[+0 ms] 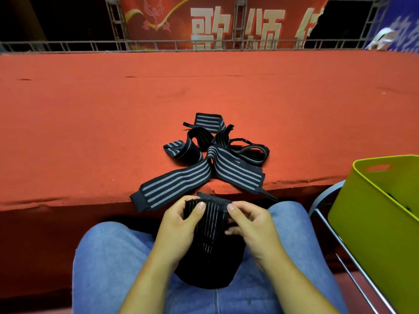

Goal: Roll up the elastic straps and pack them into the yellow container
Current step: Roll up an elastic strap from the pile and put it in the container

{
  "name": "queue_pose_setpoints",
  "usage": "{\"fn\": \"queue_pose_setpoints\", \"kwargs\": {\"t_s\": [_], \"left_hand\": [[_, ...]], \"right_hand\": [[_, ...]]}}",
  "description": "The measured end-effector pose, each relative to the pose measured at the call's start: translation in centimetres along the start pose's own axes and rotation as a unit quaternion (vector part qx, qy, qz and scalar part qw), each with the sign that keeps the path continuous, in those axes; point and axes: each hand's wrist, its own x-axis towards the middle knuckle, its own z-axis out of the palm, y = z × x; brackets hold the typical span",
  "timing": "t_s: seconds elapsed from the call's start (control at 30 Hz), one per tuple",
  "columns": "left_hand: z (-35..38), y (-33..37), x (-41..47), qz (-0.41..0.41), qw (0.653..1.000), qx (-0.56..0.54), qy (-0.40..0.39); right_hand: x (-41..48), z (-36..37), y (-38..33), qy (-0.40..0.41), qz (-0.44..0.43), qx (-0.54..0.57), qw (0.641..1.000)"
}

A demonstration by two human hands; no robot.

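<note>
Both hands pinch one black strap (209, 225) over the lap, left hand (179, 225) and right hand (249, 223) gripping its top edge, likely to start rolling. More straps (204, 159) lie ahead; the container (362, 211) waits right.

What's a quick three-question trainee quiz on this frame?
1. True or false: the left hand and right hand both pinch the black strap over the lap.
2. The yellow container stands: A) at the person's left B) at the person's right C) on the lap.
3. Fill in: the loose striped straps lie on the red carpeted ____.
Key: 1 true; 2 B; 3 platform.
</note>
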Motion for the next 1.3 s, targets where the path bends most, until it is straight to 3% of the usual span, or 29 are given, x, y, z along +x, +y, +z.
{"fn": "queue_pose_setpoints", "kwargs": {"t_s": [0.27,0.43,0.63,1.3], "left_hand": [[0.10,0.46,-0.54,0.001,0.996,-0.023,-0.091],[0.61,0.54,-0.42,-0.025,0.999,-0.011,-0.023],[0.64,-0.01,-0.23,0.014,0.999,0.030,0.005],[0.67,0.43,-0.18,0.026,0.996,0.089,0.019]], "right_hand": [[0.33,-0.44,0.25,0.038,0.003,-0.005,0.999],[0.19,-0.35,0.62,-0.008,0.004,-0.010,1.000],[-0.18,0.11,0.19,-0.037,-0.001,0.033,0.999],[0.00,0.16,0.17,-0.017,-0.006,-0.011,1.000]]}}
